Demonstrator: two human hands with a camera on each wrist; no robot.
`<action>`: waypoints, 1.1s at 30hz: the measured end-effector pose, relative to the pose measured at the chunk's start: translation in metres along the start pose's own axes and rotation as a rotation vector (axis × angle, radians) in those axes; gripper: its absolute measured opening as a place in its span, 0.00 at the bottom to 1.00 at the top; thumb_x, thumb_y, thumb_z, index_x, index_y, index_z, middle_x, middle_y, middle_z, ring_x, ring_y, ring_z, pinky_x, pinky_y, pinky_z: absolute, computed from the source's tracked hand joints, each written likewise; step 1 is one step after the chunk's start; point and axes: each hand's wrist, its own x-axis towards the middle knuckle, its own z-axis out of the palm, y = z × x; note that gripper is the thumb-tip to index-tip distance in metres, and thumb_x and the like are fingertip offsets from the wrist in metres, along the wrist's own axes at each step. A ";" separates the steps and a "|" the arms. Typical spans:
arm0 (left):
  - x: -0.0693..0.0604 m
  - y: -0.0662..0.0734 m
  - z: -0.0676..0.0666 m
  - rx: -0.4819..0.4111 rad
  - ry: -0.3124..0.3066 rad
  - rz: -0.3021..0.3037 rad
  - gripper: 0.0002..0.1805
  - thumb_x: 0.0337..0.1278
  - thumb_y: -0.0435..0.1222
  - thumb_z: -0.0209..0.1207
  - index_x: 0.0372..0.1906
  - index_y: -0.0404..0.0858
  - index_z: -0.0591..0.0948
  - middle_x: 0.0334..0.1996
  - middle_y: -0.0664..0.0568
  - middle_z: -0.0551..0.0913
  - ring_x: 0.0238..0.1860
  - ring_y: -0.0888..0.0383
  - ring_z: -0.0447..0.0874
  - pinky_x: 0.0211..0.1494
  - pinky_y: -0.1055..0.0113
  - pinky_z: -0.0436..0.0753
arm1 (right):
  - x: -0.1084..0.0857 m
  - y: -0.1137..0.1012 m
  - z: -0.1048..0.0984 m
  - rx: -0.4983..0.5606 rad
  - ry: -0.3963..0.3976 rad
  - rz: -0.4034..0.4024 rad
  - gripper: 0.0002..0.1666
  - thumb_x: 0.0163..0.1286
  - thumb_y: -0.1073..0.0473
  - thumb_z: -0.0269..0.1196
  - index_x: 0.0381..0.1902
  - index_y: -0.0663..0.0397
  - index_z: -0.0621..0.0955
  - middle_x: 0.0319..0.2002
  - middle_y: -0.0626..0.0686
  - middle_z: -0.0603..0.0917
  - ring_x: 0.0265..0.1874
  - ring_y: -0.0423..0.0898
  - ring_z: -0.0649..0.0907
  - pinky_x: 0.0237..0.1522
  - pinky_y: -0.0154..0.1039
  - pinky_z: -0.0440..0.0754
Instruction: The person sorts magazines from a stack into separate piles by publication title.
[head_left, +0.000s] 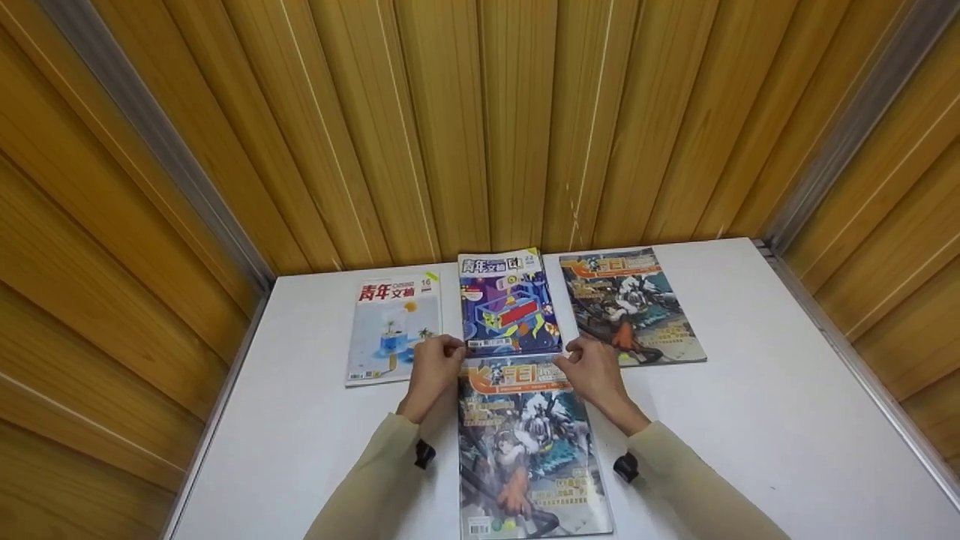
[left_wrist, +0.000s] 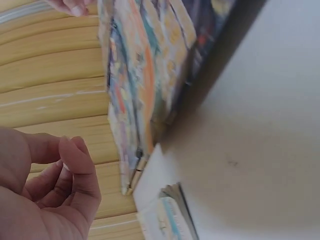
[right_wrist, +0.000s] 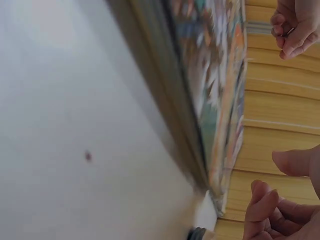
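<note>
A magazine [head_left: 525,457] with an orange-and-white title and an armoured figure on its cover lies flat between the forearms. My left hand [head_left: 437,371] is by its top left corner, my right hand [head_left: 596,375] by its top right corner. The left wrist view shows the left hand [left_wrist: 55,185] with loosely curled fingers, thumb and forefinger close together and nothing visible between them. A gap separates thumb and fingers of the right hand [right_wrist: 287,200] in the right wrist view. Just beyond the hands lies a purple-covered magazine [head_left: 511,307], apparently on others.
At the left lies a pale blue magazine [head_left: 394,330] with a red title. A magazine [head_left: 630,307] with the same cover as the front one lies at the right. All rest on a white table [head_left: 300,450], with yellow wood-look panels [head_left: 480,127] behind.
</note>
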 end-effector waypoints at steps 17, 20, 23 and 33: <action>-0.102 -0.014 -0.005 0.109 -0.027 -0.161 0.04 0.59 0.31 0.71 0.33 0.33 0.89 0.25 0.50 0.85 0.27 0.59 0.77 0.31 0.69 0.74 | -0.087 0.005 -0.012 -0.029 -0.022 0.023 0.16 0.65 0.57 0.80 0.41 0.64 0.89 0.26 0.50 0.84 0.25 0.42 0.77 0.32 0.39 0.75; -0.112 -0.018 -0.006 0.152 -0.058 -0.228 0.06 0.58 0.33 0.72 0.31 0.34 0.88 0.24 0.51 0.84 0.26 0.58 0.78 0.30 0.68 0.74 | -0.095 0.008 -0.016 -0.076 -0.075 0.042 0.20 0.63 0.54 0.81 0.41 0.65 0.88 0.26 0.51 0.82 0.27 0.43 0.75 0.32 0.38 0.71; -0.121 -0.020 -0.007 0.186 -0.073 -0.274 0.08 0.56 0.35 0.73 0.29 0.35 0.87 0.23 0.51 0.84 0.25 0.58 0.79 0.29 0.67 0.74 | -0.101 0.010 -0.020 -0.117 -0.111 0.063 0.24 0.62 0.52 0.82 0.42 0.66 0.87 0.27 0.51 0.80 0.28 0.44 0.74 0.31 0.37 0.68; -0.133 -0.039 0.004 0.150 -0.108 -0.310 0.09 0.56 0.38 0.72 0.30 0.35 0.89 0.25 0.51 0.86 0.27 0.57 0.82 0.30 0.65 0.78 | -0.112 0.015 -0.021 -0.198 -0.179 0.088 0.26 0.63 0.50 0.81 0.46 0.68 0.87 0.30 0.52 0.82 0.29 0.45 0.75 0.31 0.39 0.70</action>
